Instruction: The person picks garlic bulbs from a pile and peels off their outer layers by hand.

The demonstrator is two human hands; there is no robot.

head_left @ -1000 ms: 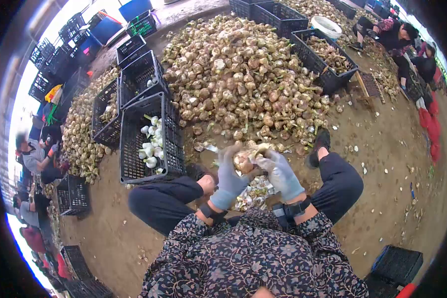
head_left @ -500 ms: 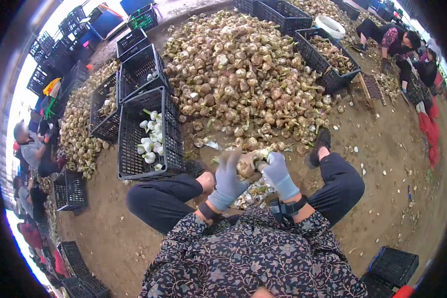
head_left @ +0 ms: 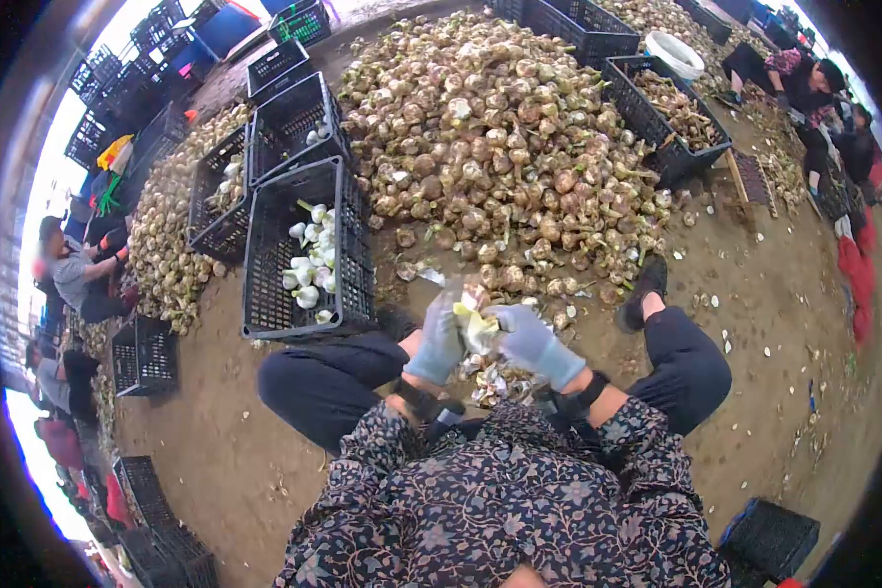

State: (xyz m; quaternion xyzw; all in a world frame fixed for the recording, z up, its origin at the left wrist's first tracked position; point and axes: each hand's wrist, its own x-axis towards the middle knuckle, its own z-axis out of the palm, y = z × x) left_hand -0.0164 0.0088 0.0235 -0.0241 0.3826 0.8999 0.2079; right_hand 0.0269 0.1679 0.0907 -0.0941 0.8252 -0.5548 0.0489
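In front of my lap, my left hand (head_left: 435,338), in a pale grey glove, grips a garlic bulb (head_left: 476,325). The bulb shows white and yellowish with loosened skin. My right hand (head_left: 536,343), gloved the same way, pinches the bulb from the other side; its fingertips are partly hidden. Below them, a litter of peeled garlic skins (head_left: 500,380) lies on the ground between my legs. To the left, a black plastic crate (head_left: 265,318) holds several clean white garlic bulbs (head_left: 314,257).
A large heap of unpeeled garlic (head_left: 500,147) rises just ahead. More black crates (head_left: 294,122) stand at the left, and a crate of stalky scraps (head_left: 720,152) at the right. A white bucket (head_left: 674,57) sits behind. Other people (head_left: 73,269) work at both sides.
The brown outer skin on the bulb has come open, showing white and yellowish layers. My hands have shifted slightly, and the view has tilted a little.
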